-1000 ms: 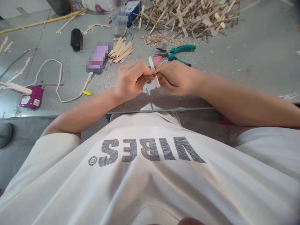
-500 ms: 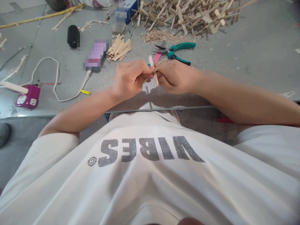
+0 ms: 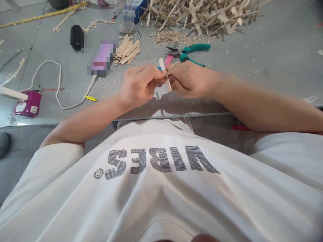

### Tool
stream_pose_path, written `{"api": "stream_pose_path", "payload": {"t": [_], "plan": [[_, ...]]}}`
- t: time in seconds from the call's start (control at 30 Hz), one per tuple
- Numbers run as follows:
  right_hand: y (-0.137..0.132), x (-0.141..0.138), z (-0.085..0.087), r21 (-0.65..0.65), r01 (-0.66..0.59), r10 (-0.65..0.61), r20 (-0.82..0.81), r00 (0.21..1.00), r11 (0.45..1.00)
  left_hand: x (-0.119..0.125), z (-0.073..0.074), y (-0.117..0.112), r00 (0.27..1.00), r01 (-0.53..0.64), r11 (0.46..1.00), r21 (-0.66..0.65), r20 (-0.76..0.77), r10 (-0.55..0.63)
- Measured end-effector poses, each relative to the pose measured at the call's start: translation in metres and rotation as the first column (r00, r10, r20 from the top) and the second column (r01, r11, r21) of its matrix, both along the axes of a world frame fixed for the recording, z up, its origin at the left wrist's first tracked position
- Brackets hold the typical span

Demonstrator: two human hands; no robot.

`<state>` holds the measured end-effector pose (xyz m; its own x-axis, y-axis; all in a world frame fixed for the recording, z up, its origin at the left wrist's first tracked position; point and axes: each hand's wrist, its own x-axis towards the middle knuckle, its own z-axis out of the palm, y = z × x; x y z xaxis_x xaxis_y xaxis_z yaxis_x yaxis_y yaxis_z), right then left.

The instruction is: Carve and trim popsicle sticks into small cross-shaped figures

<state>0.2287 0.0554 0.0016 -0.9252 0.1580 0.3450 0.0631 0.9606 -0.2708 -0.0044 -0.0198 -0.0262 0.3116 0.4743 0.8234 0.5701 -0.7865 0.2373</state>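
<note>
My left hand pinches a pale stick between thumb and bent fingers, close to where it crosses a second stick in front of me, above the near edge of the table. The pale stick tilts from 11 to 5 o'clock; the second stick points toward 1 or 2, its far end beside the knuckles of my right hand. That hand meets the crossing from 3 o'clock with its fingers curled inward; their tips are hidden, and I cannot tell whether they grip a stick or only press against it.

Just past my hands, a pink piece lies at 12 o'clock. Pliers with teal handles rest between 1 and 2, partly behind my right hand. A small stack of sticks fans out at 10, just beside a phone, blurred, with a white cable trailing from it toward 9. A black case sits beyond the phone.

Farther out, wood chips are strewn at 12, before a tangled heap of sticks toward 1. A clear container and a blue box stand at 11. A purple block lies near 9. At 6 o'clock, my white shirt reads "VIBES," upside down from here.
</note>
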Motion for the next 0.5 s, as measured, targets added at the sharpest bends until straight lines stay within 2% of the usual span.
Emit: {"api": "stream_pose_path", "payload": {"t": [0.1, 0.3, 0.4, 0.5], "plan": [[-0.0001, -0.0015, -0.0025, -0.008, 0.021, -0.021, -0.031, 0.999, 1.000, -0.0017, 0.0024, 0.0027, 1.000, 0.008, 1.000, -0.006, 0.020, -0.008], [0.0022, -0.0001, -0.0021, 0.021, 0.076, -0.072, -0.133, 0.988, 0.997, -0.0055, 0.0002, 0.0101, 0.998, 0.036, 0.966, -0.258, 0.059, -0.021], [0.0032, 0.0022, -0.0008, 0.062, 0.127, -0.116, -0.155, 0.981, 0.990, -0.0031, -0.0001, 0.0070, 0.993, 0.063, 0.946, -0.317, 0.118, -0.026], [0.0025, 0.0021, 0.0012, 0.052, 0.132, -0.120, -0.180, 0.976, 0.990, -0.0007, 0.0063, 0.0006, 0.986, 0.125, 0.926, -0.356, 0.150, -0.076]]}}
